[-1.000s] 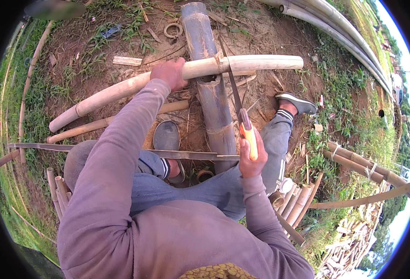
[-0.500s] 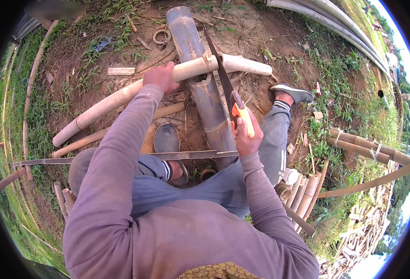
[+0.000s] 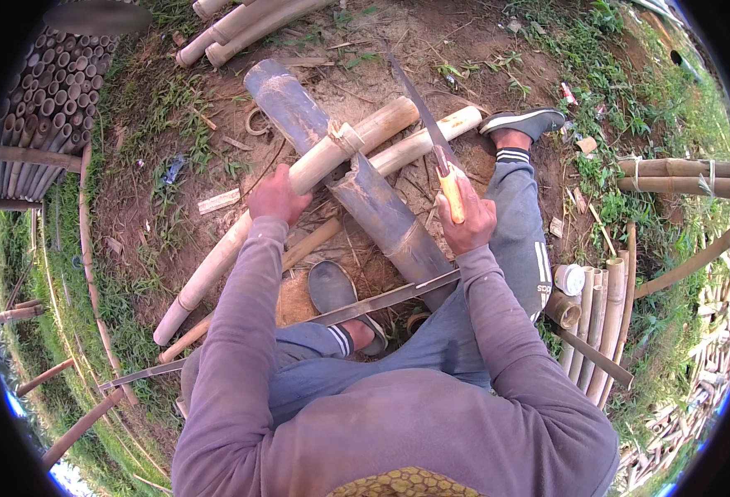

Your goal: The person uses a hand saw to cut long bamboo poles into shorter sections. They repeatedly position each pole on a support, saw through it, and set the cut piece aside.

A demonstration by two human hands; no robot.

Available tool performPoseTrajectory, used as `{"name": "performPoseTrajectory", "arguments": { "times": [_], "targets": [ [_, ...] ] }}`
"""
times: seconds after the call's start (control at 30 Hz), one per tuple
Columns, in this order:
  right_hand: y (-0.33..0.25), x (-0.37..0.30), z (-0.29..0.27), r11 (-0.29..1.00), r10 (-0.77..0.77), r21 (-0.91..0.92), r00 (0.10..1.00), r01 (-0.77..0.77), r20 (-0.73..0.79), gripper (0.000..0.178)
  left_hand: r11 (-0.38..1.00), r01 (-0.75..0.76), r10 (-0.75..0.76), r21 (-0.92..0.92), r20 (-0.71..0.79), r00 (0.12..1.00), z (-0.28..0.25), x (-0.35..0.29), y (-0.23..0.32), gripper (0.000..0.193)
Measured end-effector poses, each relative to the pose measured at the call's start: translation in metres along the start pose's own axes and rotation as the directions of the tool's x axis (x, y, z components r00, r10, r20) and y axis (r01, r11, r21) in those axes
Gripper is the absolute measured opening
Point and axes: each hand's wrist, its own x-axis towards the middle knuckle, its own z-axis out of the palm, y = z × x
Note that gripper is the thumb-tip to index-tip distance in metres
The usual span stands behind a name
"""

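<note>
A pale bamboo pole (image 3: 216, 269) lies slanted across a thick, dark grey bamboo trunk (image 3: 381, 203), which has a notch broken in its upper side. Wrapped over the pole, left of the trunk, is my left hand (image 3: 278, 197). My right hand (image 3: 468, 215) grips the orange and yellow handle of a handsaw (image 3: 449, 195). Its long dark blade points away from me and passes just beside the pole's far right end; I cannot tell whether they touch. Near that end the pole has a raised ring. A second pale pole (image 3: 443, 139) lies lower, passing beneath the trunk.
A flat bamboo strip (image 3: 373, 302) crosses in front of my legs. Cut bamboo lengths (image 3: 601, 327) and a white-lidded tub (image 3: 569, 280) stand at my right. More poles (image 3: 249, 25) lie at the far side, and stacked bamboo (image 3: 50, 91) is at far left. My shoes rest on the dirt.
The view has turned, and the scene appears rotated. The saw blade has moved from beside the pole's ring toward its far right end. Both hands keep their holds.
</note>
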Motion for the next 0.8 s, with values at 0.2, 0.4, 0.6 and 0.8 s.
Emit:
{"name": "performPoseTrajectory", "arguments": {
  "times": [0.2, 0.4, 0.6, 0.8],
  "targets": [
    [0.073, 0.07, 0.068, 0.962, -0.114, -0.245, 0.993, 0.121, 0.042, 0.049, 0.999, -0.03, 0.033, 0.033, -0.079, 0.996, 0.015, 0.008, -0.002, 0.061],
    [0.057, 0.101, 0.104, 0.821, -0.295, -0.277, 0.787, 0.499, 0.542, 0.045, 0.998, -0.059, 0.064, 0.036, -0.16, 0.985, 0.026, 0.008, -0.01, 0.061],
    [0.043, 0.088, 0.148, 0.896, -0.179, -0.158, 0.665, 0.415, 0.725, 0.044, 0.999, 0.003, 0.003, 0.048, -0.138, 0.99, 0.02, 0.003, -0.005, 0.059],
    [0.045, 0.145, 0.093, 0.958, 0.2, 0.208, 0.98, -0.198, 0.01, 0.079, 0.997, -0.023, 0.031, 0.075, -0.114, 0.993, 0.013, 0.006, 0.004, 0.062]
  ]
}}
